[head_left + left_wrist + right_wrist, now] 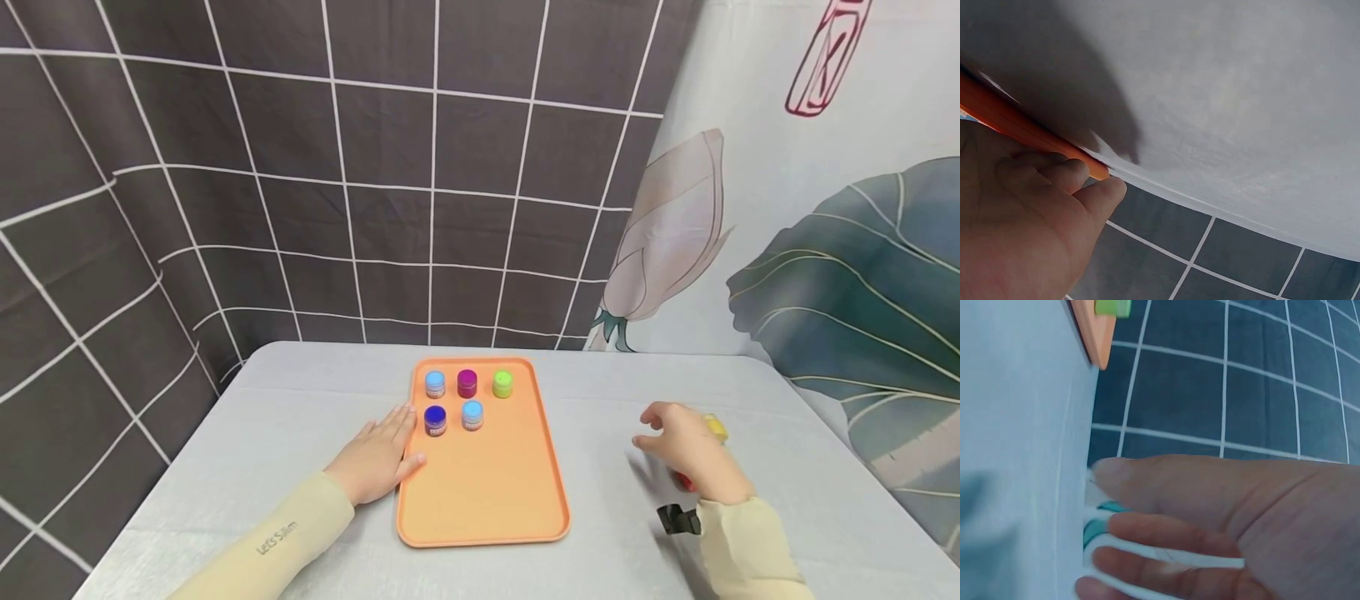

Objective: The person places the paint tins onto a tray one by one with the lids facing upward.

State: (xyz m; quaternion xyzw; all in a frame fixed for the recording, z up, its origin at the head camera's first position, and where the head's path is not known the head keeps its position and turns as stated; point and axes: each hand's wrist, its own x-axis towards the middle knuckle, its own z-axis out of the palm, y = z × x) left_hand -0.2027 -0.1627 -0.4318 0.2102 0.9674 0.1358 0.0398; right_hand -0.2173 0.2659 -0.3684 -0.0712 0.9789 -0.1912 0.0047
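In the head view, the orange tray (487, 504) is seen at lower centre, its left rim touched by the straightened fingers of the left hand (377, 457). In its upper half are set a light-blue jar (435, 384), a purple jar (467, 383) and a green jar (502, 384), with a dark-blue jar (435, 421) and a second light-blue jar (472, 415) below; the label print is too small to be read. The dark-blue jar is placed just beside the left fingertips. At right, the right hand (686, 442) is held above the table (600, 500), fingers loosely bent; a yellow item (717, 428) and a red item (686, 481) are partly hidden by it. "Let's Slim" can be read on the left sleeve (273, 537).

In the left wrist view, the tray is cut off at the left edge and partly covered by the hand.

In the right wrist view, thumb and fingers are spread at lower right; the tray's corner and the green jar are cropped at upper left.
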